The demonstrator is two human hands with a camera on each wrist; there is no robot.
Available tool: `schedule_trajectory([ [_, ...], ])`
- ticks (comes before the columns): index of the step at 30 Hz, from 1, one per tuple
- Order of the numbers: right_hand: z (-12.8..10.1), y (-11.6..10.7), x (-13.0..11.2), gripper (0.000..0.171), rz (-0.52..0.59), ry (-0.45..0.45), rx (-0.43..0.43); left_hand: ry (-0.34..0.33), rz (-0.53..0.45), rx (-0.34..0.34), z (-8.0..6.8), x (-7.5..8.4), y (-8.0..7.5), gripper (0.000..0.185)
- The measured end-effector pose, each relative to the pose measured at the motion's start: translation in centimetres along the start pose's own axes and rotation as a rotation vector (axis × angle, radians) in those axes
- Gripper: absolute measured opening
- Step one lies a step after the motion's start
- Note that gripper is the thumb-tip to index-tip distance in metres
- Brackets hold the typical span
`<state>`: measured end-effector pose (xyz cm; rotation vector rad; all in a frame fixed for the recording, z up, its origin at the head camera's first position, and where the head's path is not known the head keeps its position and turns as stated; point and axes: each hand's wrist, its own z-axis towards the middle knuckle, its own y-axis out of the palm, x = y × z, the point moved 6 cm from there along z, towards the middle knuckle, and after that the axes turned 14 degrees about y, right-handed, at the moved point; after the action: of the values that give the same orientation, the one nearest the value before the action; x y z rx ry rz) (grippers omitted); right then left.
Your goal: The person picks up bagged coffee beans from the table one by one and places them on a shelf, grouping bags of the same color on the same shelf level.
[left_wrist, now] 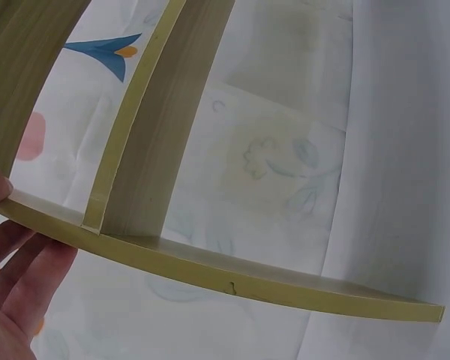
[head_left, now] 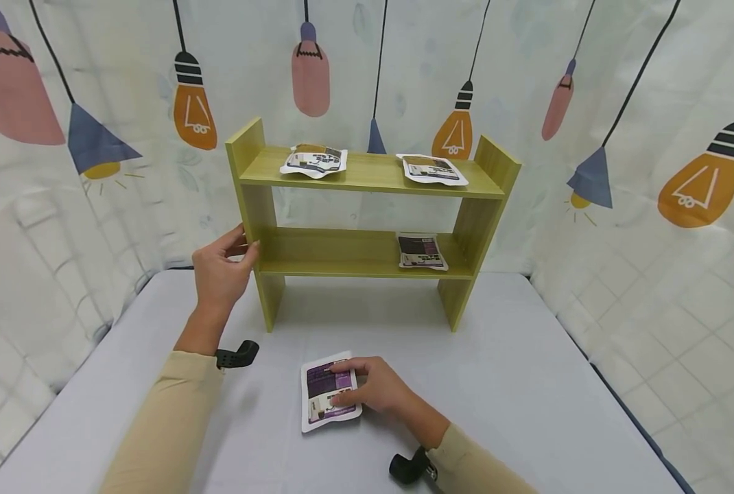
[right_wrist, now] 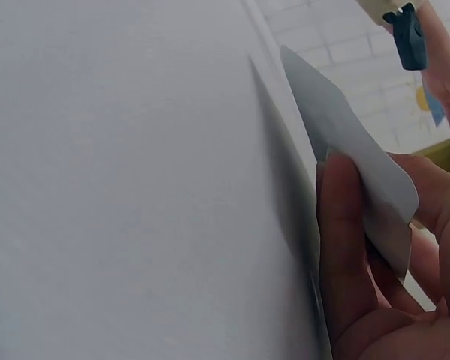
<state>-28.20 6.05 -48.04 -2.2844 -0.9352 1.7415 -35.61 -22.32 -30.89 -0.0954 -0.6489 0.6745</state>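
Note:
A purple and white packet lies on the grey table near its front. My right hand is on the packet's right side. In the right wrist view its thumb is under the packet's raised edge, pinching it against the fingers. Behind stands a yellow-green two-level shelf. My left hand holds the shelf's left side panel at the lower board's height, thumb in front and fingers on the outer face. In the left wrist view the fingers lie along the panel edge.
Two similar packets lie on the top board. A third packet lies at the right end of the lower board. A curtain printed with light bulbs closes in the table at the back and both sides.

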Motion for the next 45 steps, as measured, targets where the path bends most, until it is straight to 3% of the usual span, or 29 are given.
schedule_trajectory([
  [6, 0.8, -0.4, -0.3, 0.05, 0.019, -0.01, 0.013, -0.006, 0.003, -0.002, 0.1, -0.2, 0.0, 0.042],
  [22, 1.9, -1.4, -1.6, 0.05, 0.211, -0.034, 0.044, 0.004, -0.001, 0.011, 0.1, 0.1, 0.2, 0.042],
  [31, 2.3, -1.5, -2.7, 0.053, 0.315, -0.021, 0.001, -0.007, -0.006, 0.007, 0.0, 0.0, 0.1, 0.041],
  [45, 2.3, -2.0, -4.9, 0.06, 0.461, -0.095, -0.037, 0.017, 0.013, 0.017, 0.0, -0.1, 0.0, 0.041],
])
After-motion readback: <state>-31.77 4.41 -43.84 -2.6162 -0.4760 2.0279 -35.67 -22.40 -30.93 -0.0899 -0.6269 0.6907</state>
